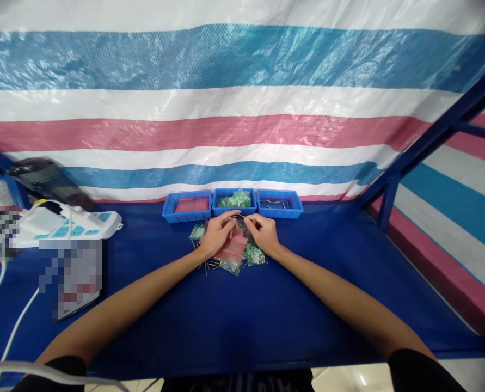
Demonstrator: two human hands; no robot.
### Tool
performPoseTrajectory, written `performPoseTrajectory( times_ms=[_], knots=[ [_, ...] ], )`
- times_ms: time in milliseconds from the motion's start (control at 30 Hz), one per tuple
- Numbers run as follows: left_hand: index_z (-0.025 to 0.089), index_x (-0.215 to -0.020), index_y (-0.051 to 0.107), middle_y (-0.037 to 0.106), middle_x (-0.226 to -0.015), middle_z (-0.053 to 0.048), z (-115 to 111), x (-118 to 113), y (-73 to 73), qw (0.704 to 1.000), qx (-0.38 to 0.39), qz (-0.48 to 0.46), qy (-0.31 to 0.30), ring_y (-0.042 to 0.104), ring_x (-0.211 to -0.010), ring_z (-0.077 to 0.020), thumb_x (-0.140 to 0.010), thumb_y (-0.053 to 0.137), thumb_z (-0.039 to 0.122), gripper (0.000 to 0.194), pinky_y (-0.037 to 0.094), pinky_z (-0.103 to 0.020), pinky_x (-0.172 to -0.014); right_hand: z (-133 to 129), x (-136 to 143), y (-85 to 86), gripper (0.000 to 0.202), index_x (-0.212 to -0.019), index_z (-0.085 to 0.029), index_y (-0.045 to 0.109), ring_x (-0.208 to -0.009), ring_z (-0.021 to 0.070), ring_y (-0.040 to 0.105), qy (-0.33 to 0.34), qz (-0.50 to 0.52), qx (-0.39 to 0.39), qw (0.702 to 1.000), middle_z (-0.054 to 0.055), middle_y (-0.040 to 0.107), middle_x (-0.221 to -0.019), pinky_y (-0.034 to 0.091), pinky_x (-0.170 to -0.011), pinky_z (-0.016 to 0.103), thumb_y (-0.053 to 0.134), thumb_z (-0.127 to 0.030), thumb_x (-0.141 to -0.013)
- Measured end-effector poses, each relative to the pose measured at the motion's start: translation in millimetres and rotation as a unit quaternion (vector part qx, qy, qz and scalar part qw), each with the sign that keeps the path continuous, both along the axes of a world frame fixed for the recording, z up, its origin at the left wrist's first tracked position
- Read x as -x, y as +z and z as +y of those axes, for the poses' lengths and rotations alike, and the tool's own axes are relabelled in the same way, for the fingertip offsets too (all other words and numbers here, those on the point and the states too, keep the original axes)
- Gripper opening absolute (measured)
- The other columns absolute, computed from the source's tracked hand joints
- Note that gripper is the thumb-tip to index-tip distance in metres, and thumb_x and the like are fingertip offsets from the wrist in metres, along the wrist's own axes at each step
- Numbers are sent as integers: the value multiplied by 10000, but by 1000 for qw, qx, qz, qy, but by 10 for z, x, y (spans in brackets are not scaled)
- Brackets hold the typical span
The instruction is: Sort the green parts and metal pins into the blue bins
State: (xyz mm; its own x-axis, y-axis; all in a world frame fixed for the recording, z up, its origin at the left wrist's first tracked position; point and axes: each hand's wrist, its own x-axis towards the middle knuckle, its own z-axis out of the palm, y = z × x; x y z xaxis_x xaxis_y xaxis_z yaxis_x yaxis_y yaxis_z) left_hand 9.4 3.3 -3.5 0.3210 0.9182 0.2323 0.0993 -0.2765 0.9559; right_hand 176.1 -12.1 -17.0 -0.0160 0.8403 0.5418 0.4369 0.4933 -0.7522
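My left hand [218, 235] and my right hand [265, 233] meet over a loose pile, just in front of the blue bins. Between their fingertips is a thin, pale metal rod [241, 216], perhaps a screw; it is too small to name surely. The right thumb and index pinch one end. My left fingers curl at the other end, with the index stretched along above it. Beneath them lie red plastic pouches [233, 247], small clear bags with green contents [254, 254] and scattered thin metal pieces [213, 264]. Both hands partly hide the pile.
Behind the pile stand a blue bin with red sheets [169, 212], one with green bags [215, 208] and one with metal rods [297, 209]. At left are a white power strip [91, 226], a dark bottle [52, 177], a blurred tablet-like device [81, 277] and white cables [16, 332].
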Motion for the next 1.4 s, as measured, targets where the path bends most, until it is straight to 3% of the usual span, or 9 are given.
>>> performPoseTrajectory(
  times_ms=[833, 1267, 1400],
  knots=[
    [110, -1175, 610, 600, -681, -5, -5, -5, 13, 1000, 10, 4, 3, 450, -447, -75, -882, 514, 288, 356, 410, -218, -520, 8, 1, -25, 275, -750, -155, 669, -481, 102, 438, -12, 0, 6, 1000, -38, 491, -515, 375, -543, 227, 535, -347, -893],
    [132, -1136, 627, 604, -678, 2, -5, -5, -32, 1000, 2, 2, 11, 458, -446, -79, -895, 520, 351, 342, 406, -214, -508, 28, 7, -53, 275, -722, -165, 678, -491, 117, 487, 19, -23, 20, 999, -11, 581, -554, 381, -544, 235, 535, -335, -886],
    [136, -1084, 661, 542, -572, 29, -6, -3, -43, 999, -16, 16, 25, 463, -450, -85, -888, 553, 368, 323, 408, -211, -525, 50, 7, -64, 224, -729, -162, 698, -491, 119, 512, 32, -26, 38, 998, -8, 612, -553, 378, -534, 230, 569, -292, -857]
  ],
)
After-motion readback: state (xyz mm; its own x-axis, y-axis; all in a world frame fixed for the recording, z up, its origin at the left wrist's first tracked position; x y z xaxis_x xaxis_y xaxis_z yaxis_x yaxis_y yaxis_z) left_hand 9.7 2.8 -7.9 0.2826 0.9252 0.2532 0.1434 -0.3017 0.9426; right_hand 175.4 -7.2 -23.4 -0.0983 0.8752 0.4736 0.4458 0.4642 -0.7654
